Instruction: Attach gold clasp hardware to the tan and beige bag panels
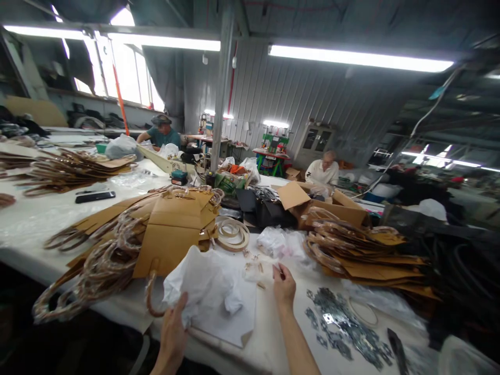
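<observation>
My left hand [174, 329] grips the near edge of a crumpled white sheet of tissue paper [211, 291] lying on the white table [27, 229]. My right hand [284, 285] rests further right with its fingers closed in a pinch on something too small to name, beside a small clear plastic bag [255, 269]. Just behind the paper lies a brown paper bag [172, 237] with wrapped handles, on top of a fanned stack of such bags.
A pile of small metal plates [339, 323] lies right of my right hand. More stacked bags [363, 250] sit at the right, tape rolls [233, 233] in the middle, a phone [95, 196] at the left. Two people [162, 133] [324, 169] sit beyond the table.
</observation>
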Motion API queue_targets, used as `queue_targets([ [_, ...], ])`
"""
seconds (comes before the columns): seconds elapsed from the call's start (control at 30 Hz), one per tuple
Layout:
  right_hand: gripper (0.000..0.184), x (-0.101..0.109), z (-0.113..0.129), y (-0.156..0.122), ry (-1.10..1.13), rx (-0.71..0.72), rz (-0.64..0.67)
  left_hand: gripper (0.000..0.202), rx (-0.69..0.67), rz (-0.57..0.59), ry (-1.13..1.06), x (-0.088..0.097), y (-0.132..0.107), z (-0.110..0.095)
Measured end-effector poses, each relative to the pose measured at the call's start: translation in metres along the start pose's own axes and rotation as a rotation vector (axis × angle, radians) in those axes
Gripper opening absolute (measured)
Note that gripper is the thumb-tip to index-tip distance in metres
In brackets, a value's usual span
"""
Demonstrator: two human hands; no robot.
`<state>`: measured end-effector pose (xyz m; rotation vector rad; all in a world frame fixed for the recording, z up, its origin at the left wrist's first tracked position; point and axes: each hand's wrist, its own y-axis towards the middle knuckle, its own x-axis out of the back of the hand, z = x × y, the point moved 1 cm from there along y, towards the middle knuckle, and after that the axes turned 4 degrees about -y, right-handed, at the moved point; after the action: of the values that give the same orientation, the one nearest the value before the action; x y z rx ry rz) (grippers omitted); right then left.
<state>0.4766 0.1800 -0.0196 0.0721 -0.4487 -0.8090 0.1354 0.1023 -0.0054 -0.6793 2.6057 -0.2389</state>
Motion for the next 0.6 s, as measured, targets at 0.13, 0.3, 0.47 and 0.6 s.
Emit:
queue_targets([
  [0.13, 0.061, 0.017, 0.033, 0.017, -0.011, 0.151, 0.004, 0.036, 0.167, -0.056, -0.133, 0.002, -0.008, -0.002],
  [0.3, 0.049, 0.040, 0.090, 0.034, -0.107, 0.484, -0.016, 0.023, 0.218, -0.069, -0.160, -0.010, -0.011, -0.012],
  [0.47, 0.046, 0.061, 0.124, 0.041, -0.116, 0.624, -0.138, 0.021, 0.184, -0.032, -0.167, -0.007, -0.011, -0.012],
  [0.6, 0.034, 0.066, 0.140, 0.016, -0.044, 0.596, -0.082, 0.030, 0.196, 0.003, -0.202, -0.009, -0.013, -0.013],
])
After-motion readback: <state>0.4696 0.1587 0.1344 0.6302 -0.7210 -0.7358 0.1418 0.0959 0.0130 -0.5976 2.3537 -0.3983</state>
